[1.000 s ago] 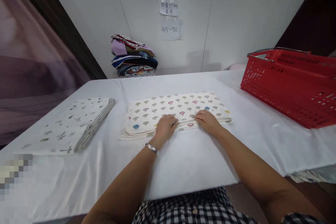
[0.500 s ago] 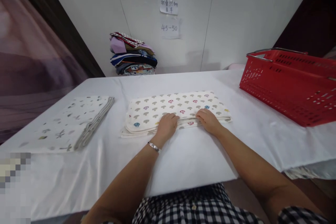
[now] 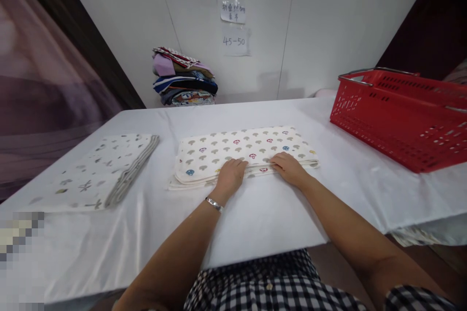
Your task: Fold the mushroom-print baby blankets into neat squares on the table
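A folded white cloth [image 3: 241, 142] with a grey, red and blue mushroom print lies flat in the middle of the table. Its stacked layers show along the near edge. My left hand [image 3: 232, 175], with a silver bracelet at the wrist, grips that edge left of centre, fingers bent over the top layer. A short gap to the right, my right hand [image 3: 287, 167] holds the same edge with its fingers together. Both thumbs are mostly hidden. Left of these, another folded white cloth [image 3: 87, 170] with a leaf print lies on the table.
A red plastic basket [image 3: 394, 121] with metal handles stands at the right on the white-covered table [image 3: 262, 223]. Behind the table's far edge is a pile of folded fabrics [image 3: 185, 77]. Handwritten paper signs [image 3: 235, 41] hang on the wall.
The camera view has shifted slightly, so the basket appears a little further left. Both hands stay at the cloth's near edge, with hardly any visible movement.
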